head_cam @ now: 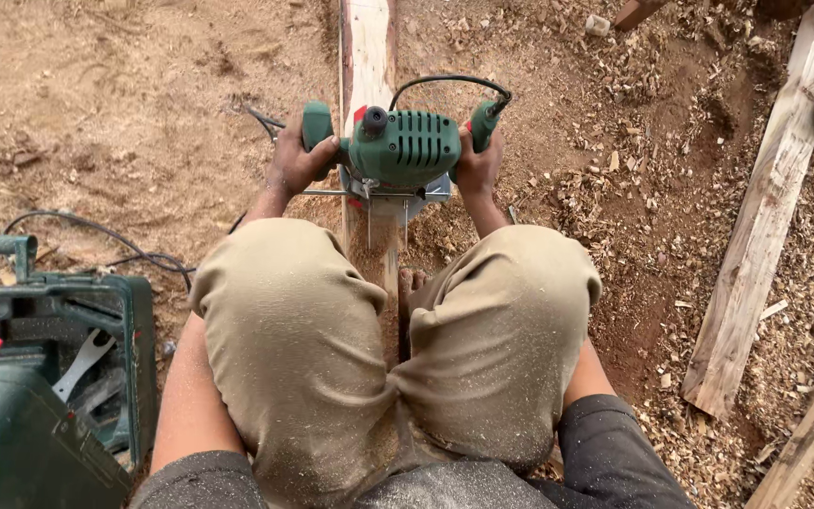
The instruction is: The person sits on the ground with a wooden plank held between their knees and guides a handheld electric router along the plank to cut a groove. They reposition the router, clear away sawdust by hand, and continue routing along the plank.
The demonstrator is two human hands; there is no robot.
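Both hands wrapped tight on a green router (pixel 398 146) at 12 o'clock: left hand (pixel 294 165) on the 9 o'clock handle, right hand (pixel 479 168) on the 3 o'clock one. Router seated atop a narrow plank (pixel 366 47) over sawdust-strewn ground (pixel 124 94). Open green tool case (pixel 134 320) at 8 o'clock.

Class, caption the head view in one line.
Both hands, left hand and right hand, grip a green router on a plank.
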